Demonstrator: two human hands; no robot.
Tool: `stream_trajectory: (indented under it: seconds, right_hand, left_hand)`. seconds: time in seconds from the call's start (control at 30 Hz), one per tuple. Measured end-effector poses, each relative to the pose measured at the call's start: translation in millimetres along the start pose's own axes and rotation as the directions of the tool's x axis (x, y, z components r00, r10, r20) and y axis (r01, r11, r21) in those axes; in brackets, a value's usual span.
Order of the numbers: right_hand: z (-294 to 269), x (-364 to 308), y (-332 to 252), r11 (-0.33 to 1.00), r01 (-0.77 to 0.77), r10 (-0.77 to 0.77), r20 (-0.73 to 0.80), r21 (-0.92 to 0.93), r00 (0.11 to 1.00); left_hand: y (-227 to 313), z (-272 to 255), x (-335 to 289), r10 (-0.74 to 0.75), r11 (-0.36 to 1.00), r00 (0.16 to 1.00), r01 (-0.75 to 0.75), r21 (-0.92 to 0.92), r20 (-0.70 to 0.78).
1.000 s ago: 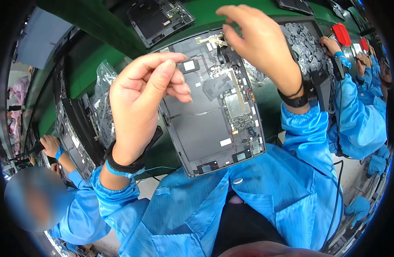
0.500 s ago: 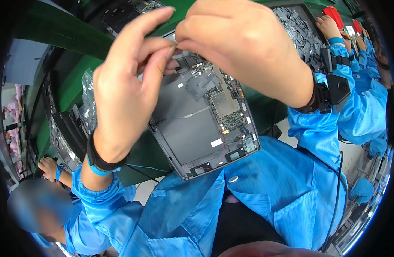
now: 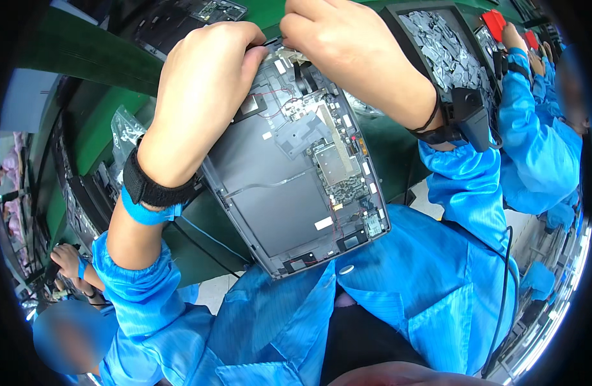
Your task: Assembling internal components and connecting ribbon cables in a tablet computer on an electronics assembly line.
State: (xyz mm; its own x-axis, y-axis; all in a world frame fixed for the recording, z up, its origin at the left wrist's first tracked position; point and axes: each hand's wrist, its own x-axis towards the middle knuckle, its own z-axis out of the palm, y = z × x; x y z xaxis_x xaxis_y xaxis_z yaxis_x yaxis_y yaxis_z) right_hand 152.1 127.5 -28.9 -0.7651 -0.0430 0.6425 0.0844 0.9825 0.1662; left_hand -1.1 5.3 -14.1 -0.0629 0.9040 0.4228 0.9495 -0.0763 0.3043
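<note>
Tablet-like device (image 3: 277,215), back off, lying open on the dark green counter (image 3: 399,151), right in front of the blue coat. Basically a shallow dark casing full of guts: circuit board (image 3: 347,191) along the right side, silver metal shield (image 3: 336,162) on top, grey bracket piece (image 3: 296,138) further up, pale ribbon cable (image 3: 270,184) running across to the left edge. Also a white label (image 3: 323,223) down low and thin red wires here and there.

Left hand (image 3: 203,83) over the top left corner, fingers curled, thumb drawn in close; can't tell about a pinch, tips too hidden. Right hand (image 3: 347,38) just beside at the top edge, fingers bent down toward the casing, same deal, can't tell whether pinching anything.

Further out, upper right: dark rectangular tray (image 3: 402,38), heaped with loose grey pieces (image 3: 441,48), too jumbled to count. Over left, past the forearm, a crumpled clear plastic bag (image 3: 123,132), contents too unclear to make out. Up top, another opened casing (image 3: 219,9) with a board inside. Far right, next to a co-worker's hand, something red (image 3: 493,24).
</note>
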Motion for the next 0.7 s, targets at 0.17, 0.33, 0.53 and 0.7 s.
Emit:
stream_trajectory:
  seconds: [0.17, 0.33, 0.53, 0.7]
  right_hand:
    - [-7, 4, -2, 0.999, -0.042, 0.041, 0.016, 0.009, 0.999]
    - [0, 5, 13, 0.989, 0.016, -0.019, 0.021, 0.147, 1.000]
    - [3, 9, 30, 0.967, 0.162, -0.178, 0.069, 0.196, 0.982]
    - [4, 8, 30, 0.968, 0.135, -0.160, 0.109, 0.210, 0.981]
  left_hand:
    - [2, -1, 9, 0.026, 0.994, 1.000, -0.028, 0.102, 0.014]
    - [1, 1, 7, 0.075, 0.985, 0.997, -0.071, 0.157, -0.020]
    - [-3, 2, 6, 0.114, 0.980, 0.993, -0.109, 0.165, -0.025]
    - [1, -6, 1, 0.103, 0.991, 0.994, -0.098, 0.092, -0.047]
